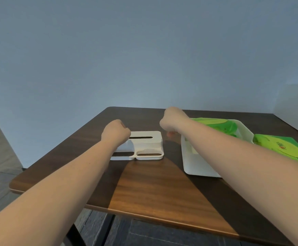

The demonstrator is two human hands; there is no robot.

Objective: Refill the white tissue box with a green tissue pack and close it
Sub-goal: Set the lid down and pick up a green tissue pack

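The white tissue box [145, 142] lies flat in the middle of the dark wooden table [153, 189], its lid on and the slot on top dark. My left hand [115, 132] covers the box's left end, fingers curled down out of sight. My right hand [172, 120] hovers just right of the box, fingers bent under, not touching it. One green tissue pack [221, 126] lies in a white bin [198, 162] under my right forearm. A second green tissue pack [283, 148] lies on the table right of the bin.
The bin stands close to the tissue box's right side with a narrow gap between them. The table's near edge runs across the bottom, its left edge drops to a tiled floor. A plain blue-grey wall [144, 50] stands behind the table.
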